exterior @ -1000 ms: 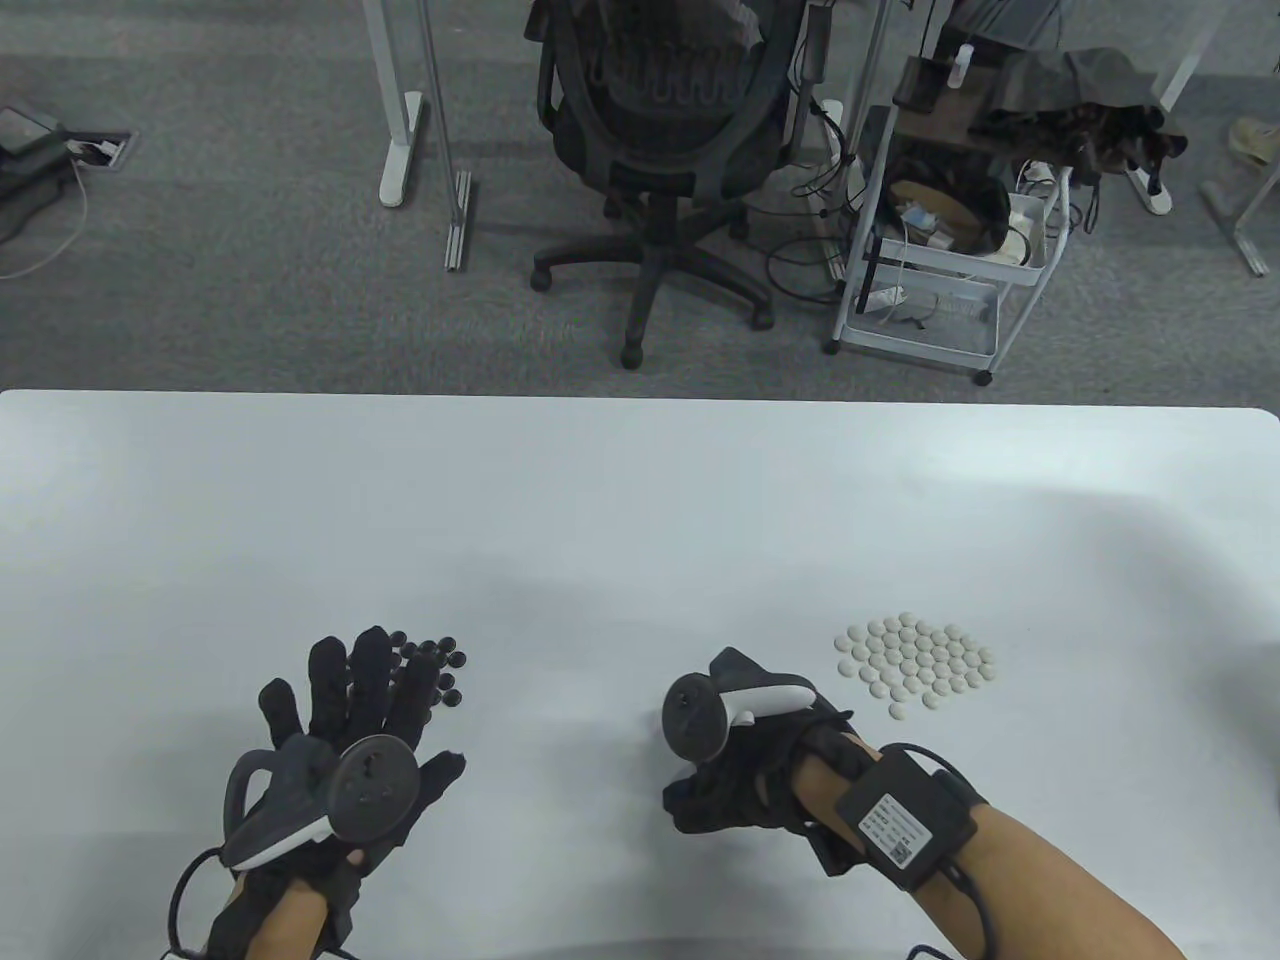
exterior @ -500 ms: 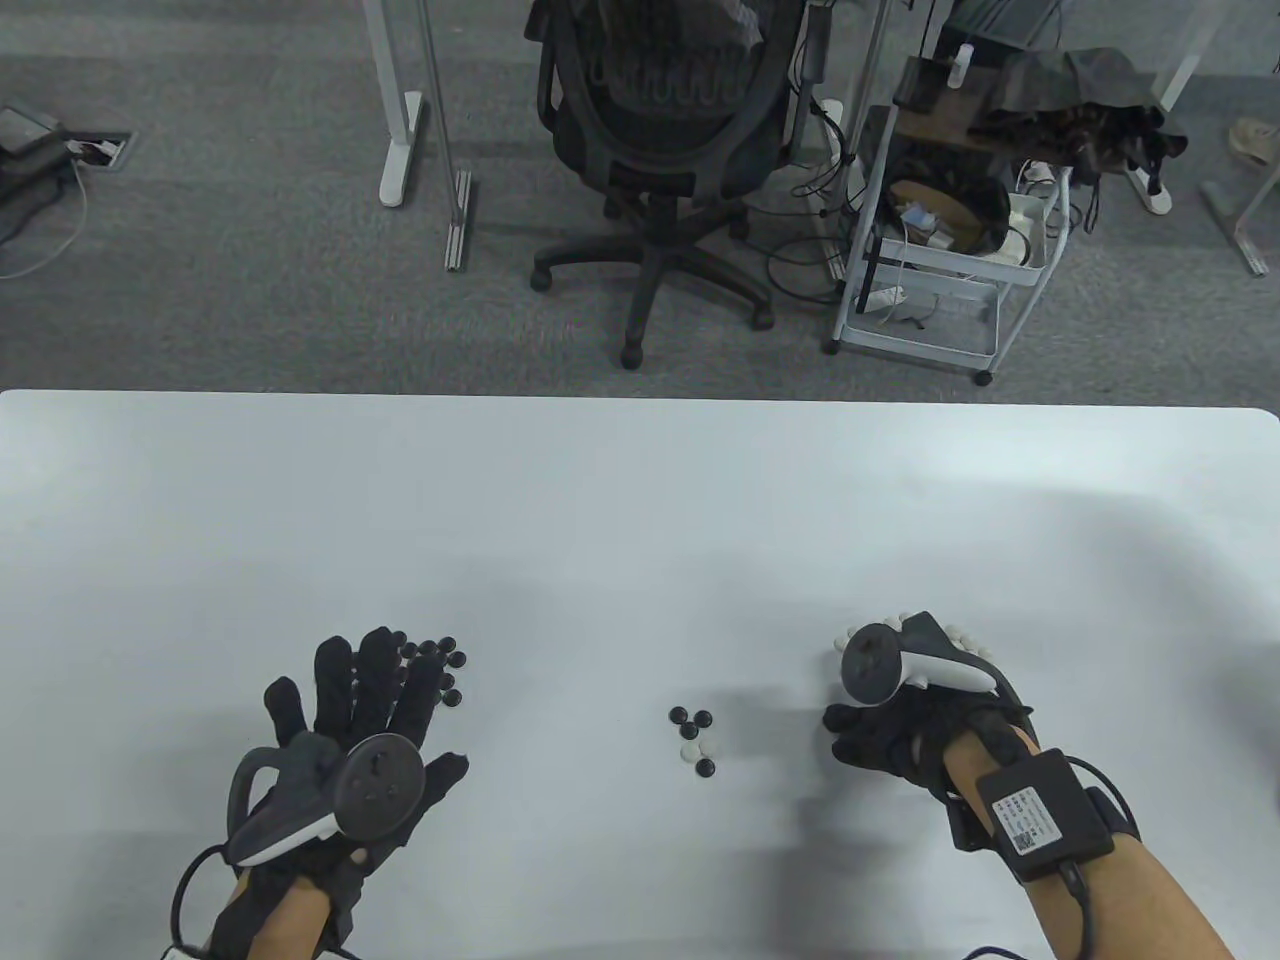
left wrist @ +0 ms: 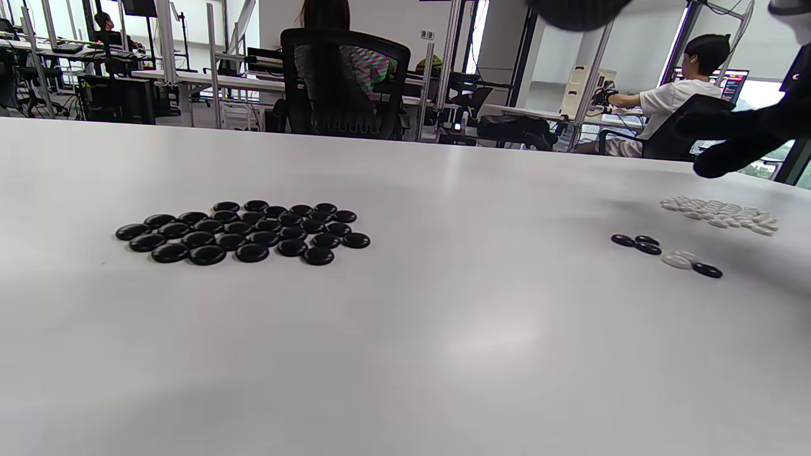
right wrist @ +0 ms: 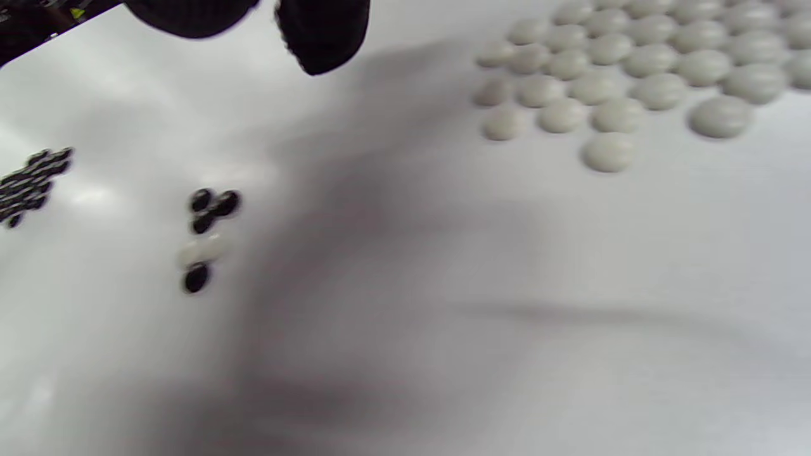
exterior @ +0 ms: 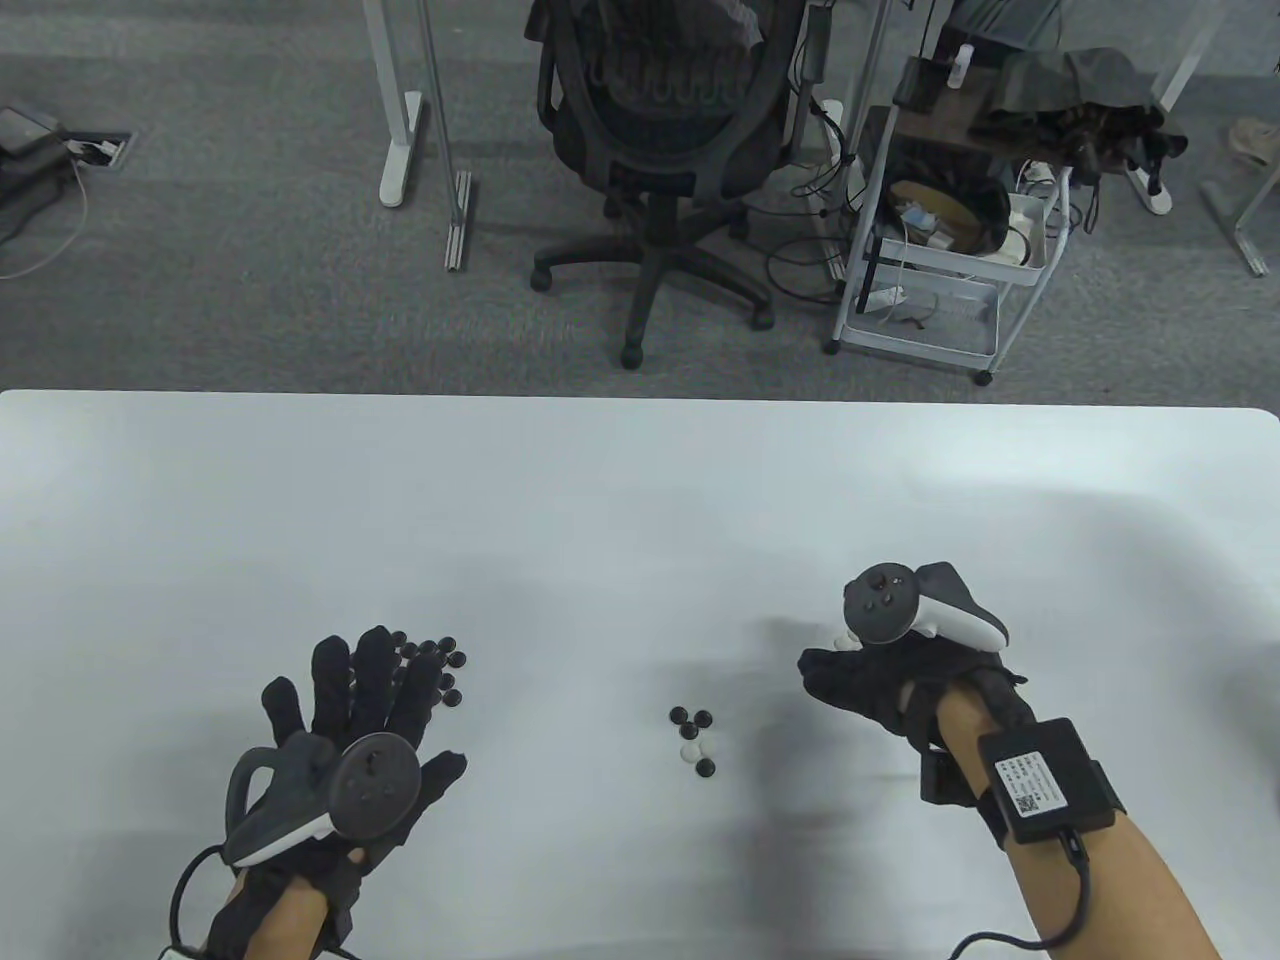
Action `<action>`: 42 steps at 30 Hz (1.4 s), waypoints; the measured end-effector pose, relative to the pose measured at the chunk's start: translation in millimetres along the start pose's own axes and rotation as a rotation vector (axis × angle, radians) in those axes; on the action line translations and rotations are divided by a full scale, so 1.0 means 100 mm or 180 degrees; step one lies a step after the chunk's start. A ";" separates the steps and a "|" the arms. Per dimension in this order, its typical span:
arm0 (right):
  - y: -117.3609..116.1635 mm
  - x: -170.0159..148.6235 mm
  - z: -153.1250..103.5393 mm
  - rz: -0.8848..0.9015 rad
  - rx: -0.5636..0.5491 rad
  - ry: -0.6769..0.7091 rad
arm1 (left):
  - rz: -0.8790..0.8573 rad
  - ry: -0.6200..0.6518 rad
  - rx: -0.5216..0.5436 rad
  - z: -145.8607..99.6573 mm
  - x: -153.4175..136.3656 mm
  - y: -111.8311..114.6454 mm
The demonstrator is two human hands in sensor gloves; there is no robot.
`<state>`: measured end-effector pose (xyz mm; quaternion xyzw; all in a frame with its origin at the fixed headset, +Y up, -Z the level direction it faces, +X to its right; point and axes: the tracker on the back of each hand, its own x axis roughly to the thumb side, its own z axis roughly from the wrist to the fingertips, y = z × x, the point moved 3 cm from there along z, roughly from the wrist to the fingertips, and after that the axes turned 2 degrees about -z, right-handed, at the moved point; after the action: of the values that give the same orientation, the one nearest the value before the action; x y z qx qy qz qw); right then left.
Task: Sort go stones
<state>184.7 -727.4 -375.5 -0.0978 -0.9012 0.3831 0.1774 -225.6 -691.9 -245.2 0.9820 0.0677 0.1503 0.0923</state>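
So the table (exterior: 640, 480) is carrying three groups of stones, and the layout pretty much explains itself. The black pile (left wrist: 244, 231) is sitting toward the near left corner, the white pile (left wrist: 719, 213) toward the near right edge, and the mixed leftovers (exterior: 694, 740) are lying between them near the front edge, looks like four black and one or two white. Keeping the sorted piles well apart is probably there so nothing rolls back into the wrong colour.

The left hand (exterior: 345, 740) is hovering flat over the near side of the black pile, fingers straight and spread, gripping nothing, and the stones under it look untouched. It's likely parking there to be ready for the black ones.

The right hand (exterior: 880, 680) is hanging above the white pile, hiding most of it from above. Its fingers look curled, but can't tell whether it's holding a stone; the wrist camera is showing only blurry fingertips (right wrist: 323, 31) over bare table beside the pile.

Sorting is nearly finished, just that little middle cluster remaining.
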 end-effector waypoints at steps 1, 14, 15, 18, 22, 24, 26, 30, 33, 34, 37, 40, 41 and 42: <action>-0.01 0.05 0.00 -0.0040 0.0045 0.0027 | 0.0003 -0.0001 -0.0001 0.00 0.00 0.00; -0.58 0.84 0.32 -0.0706 0.0595 0.0378 | 0.0006 0.0024 0.0038 -0.02 0.01 -0.01; -0.61 0.87 0.35 -0.0723 0.0617 0.0386 | 0.0002 0.0026 0.0046 -0.02 0.01 -0.01; -0.65 0.91 0.40 -0.0764 0.0667 0.0381 | -0.0007 0.0026 0.0061 -0.03 0.01 -0.01; -0.74 0.96 0.46 -0.0858 0.0747 0.0369 | -0.0015 0.0015 0.0035 -0.02 0.00 -0.01; -0.78 1.01 0.46 -0.0848 0.0736 0.0462 | -0.0019 0.0014 0.0021 -0.02 0.00 0.00; -0.83 1.05 0.43 -0.0882 0.0769 0.0525 | -0.0011 0.0015 0.0021 -0.02 0.01 0.00; -0.91 1.01 0.28 -0.0849 0.0897 0.0601 | -0.0006 0.0016 0.0020 -0.02 0.01 0.00; -0.91 0.79 0.17 -0.0929 0.0852 0.0428 | -0.0006 0.0015 0.0023 -0.03 0.01 0.00; -0.89 0.64 0.11 -0.0893 0.0828 0.0311 | -0.0003 0.0017 0.0027 -0.03 0.01 -0.01; -0.81 0.28 -0.01 -0.0823 0.0721 0.0007 | 0.0005 0.0030 0.0041 -0.03 0.01 -0.01; -0.73 -0.12 -0.11 -0.0565 0.0622 -0.0289 | 0.0023 0.0042 0.0038 -0.03 0.02 0.00; -0.71 -0.22 -0.13 -0.0462 0.0602 -0.0370 | 0.0031 0.0045 0.0032 -0.02 0.03 0.00; -0.69 -0.29 -0.15 -0.0413 0.0580 -0.0430 | 0.0036 0.0046 0.0029 -0.02 0.03 0.00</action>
<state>214.3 -774.1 -323.0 0.0032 -0.8770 0.4567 0.1489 -223.7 -691.1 -242.5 0.9817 0.0635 0.1576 0.0865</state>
